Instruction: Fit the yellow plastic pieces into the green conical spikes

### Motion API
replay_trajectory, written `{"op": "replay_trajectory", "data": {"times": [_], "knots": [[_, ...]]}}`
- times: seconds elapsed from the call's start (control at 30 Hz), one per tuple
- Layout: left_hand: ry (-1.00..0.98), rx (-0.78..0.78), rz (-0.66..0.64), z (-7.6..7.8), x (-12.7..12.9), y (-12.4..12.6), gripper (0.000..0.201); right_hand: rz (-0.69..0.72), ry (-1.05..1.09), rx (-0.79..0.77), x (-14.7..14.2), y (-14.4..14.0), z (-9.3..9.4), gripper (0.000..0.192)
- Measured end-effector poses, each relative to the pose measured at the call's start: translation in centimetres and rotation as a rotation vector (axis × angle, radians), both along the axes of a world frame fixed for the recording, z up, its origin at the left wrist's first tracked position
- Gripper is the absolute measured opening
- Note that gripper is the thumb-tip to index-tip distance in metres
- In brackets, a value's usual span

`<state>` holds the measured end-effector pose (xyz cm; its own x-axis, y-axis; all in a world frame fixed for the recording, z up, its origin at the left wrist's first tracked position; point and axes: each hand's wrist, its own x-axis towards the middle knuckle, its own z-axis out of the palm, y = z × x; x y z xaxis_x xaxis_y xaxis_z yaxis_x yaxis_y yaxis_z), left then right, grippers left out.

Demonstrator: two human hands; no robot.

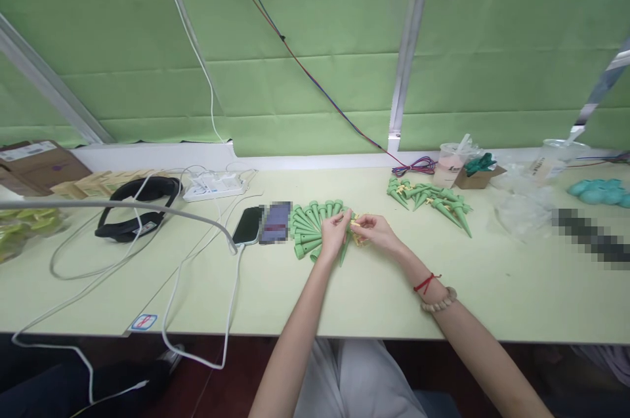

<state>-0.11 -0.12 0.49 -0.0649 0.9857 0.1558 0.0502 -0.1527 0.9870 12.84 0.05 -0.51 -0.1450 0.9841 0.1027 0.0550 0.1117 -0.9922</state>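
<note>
Green paper-ish backdrop with metal struts behind a long pale-green table (374, 300), and wires trail down the wall onto it.

Both hands are up near the middle of the table, closer to the back edge than the front. The left hand (335, 231) is curled shut around a green cone (344, 249) whose tip points down toward the front edge. The right hand (378, 233) is pinched closed on a small yellow piece (356, 224) right where the two hands meet, so the fingers are pretty much touching. I can't make out exactly how the yellow bit sits on the cone, too small. The right wrist has a red string and a bead bracelet (439, 303).

Just left of the left hand there's a fan of green cones (309, 228) lying flat, wide ends out. Left of that are two phones (262, 224) side by side, one plugged into a white cable. Further toward the back left are a power strip (214, 186) and black headphones (138, 207), with a cardboard box (39, 165) at the far left back corner.

To the right, near the back edge, sits a second cone pile (433, 198), then a drink cup (450, 165) and some clear plastic bags (522, 201).
</note>
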Motion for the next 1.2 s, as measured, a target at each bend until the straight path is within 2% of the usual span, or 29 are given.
{"op": "replay_trajectory", "data": {"times": [0.13, 0.2, 0.23, 0.3, 0.37, 0.43, 0.53, 0.63, 0.73, 0.87, 0.97, 1.1, 1.2], "knots": [[-0.029, -0.001, 0.020, -0.1, -0.1, 0.0, 0.048, -0.131, -0.252, 0.377, -0.2, -0.7, 0.3, 0.017], [-0.059, -0.007, 0.014, -0.1, -0.1, 0.1, 0.047, -0.153, -0.285, 0.408, -0.3, -0.8, 0.4, 0.016], [-0.078, -0.013, 0.008, -0.1, -0.1, 0.1, 0.046, -0.145, -0.260, 0.360, -0.4, -0.7, 0.4, 0.018], [-0.114, -0.022, -0.014, 0.0, -0.2, 0.2, 0.047, -0.068, -0.137, 0.144, -0.4, -0.6, 0.4, 0.026], [-0.140, -0.023, -0.038, 0.2, -0.3, 0.2, 0.051, 0.065, 0.052, -0.131, -0.3, -0.5, 0.7, 0.035], [-0.145, -0.021, -0.070, 0.4, -0.5, 0.1, 0.051, 0.207, 0.256, -0.332, -0.1, -0.6, 1.1, 0.035], [-0.110, -0.004, -0.158, 0.6, -1.0, 0.0, 0.047, 0.400, 0.467, -0.500, 0.1, -1.2, 1.9, 0.019], [-0.001, 0.036, -0.251, 0.6, -1.5, -0.2, 0.055, 0.485, 0.494, -0.571, -0.1, -2.0, 2.3, 0.011], [0.040, 0.039, -0.263, 0.7, -1.8, -0.3, 0.059, 0.428, 0.494, -0.549, -0.7, -2.1, 2.2, 0.011], [0.051, 0.062, -0.239, 1.2, -2.0, -0.5, 0.051, 0.381, 0.446, -0.468, -1.0, -1.7, 1.8, 0.016], [0.082, 0.044, -0.270, 1.7, -2.0, -0.7, 0.044, 0.408, 0.302, -0.363, -0.4, -1.3, 1.8, 0.018], [0.178, 0.031, -0.382, 2.1, -2.0, -1.1, 0.051, 0.358, 0.100, -0.225, 0.4, -1.2, 1.7, 0.022], [0.290, 0.060, -0.374, 1.9, -1.9, -1.4, 0.050, 0.323, -0.023, -0.150, 0.1, -1.1, 1.1, 0.021]]}}
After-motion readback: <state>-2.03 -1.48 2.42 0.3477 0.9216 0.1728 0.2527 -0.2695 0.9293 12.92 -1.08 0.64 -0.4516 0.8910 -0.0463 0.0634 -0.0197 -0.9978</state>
